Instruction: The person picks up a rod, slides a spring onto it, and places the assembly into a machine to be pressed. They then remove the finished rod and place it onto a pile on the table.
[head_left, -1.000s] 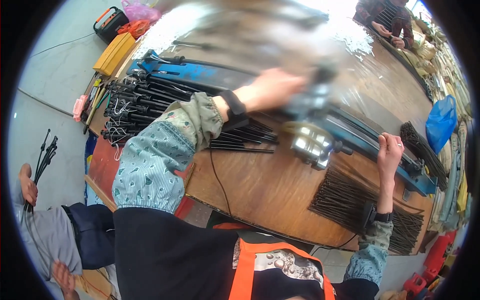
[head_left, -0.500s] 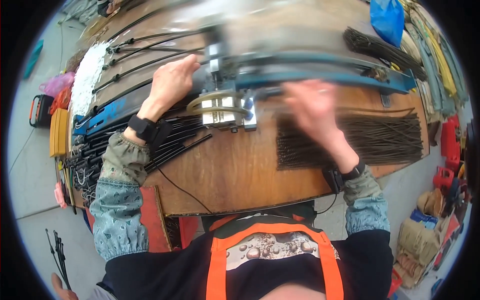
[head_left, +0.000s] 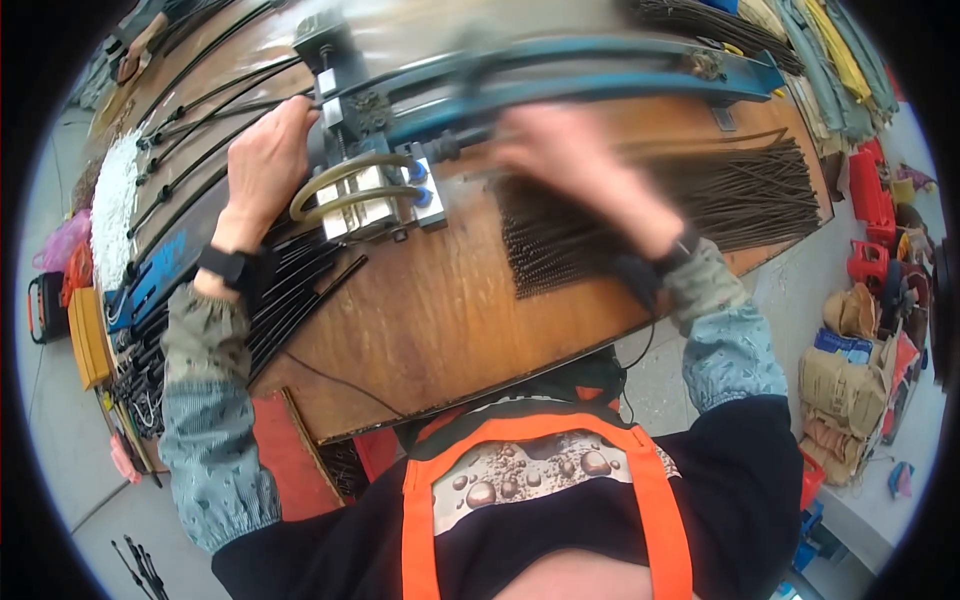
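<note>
My left hand is closed with its fingers curled, at the left side of a bench-mounted metal machine with tan hoses and blue fittings. What its fingers hold, if anything, is hidden. Several long black cables run across the table just beyond that hand. My right hand is smeared by motion, right of the machine and in front of its long blue rail. Its fingers cannot be made out. Beneath the right forearm lies a wide bundle of thin dark rods.
Black tubes lie heaped left of the machine, beside a white pile. Another dark bundle sits at the far right. A thin cord crosses the wooden tabletop. Red stools and sacks stand on the floor at right.
The view has shifted and tilted, so the machine and table appear farther left and higher. My right hand stays blurred beside the machine. The left hand remains at the machine's left side.
</note>
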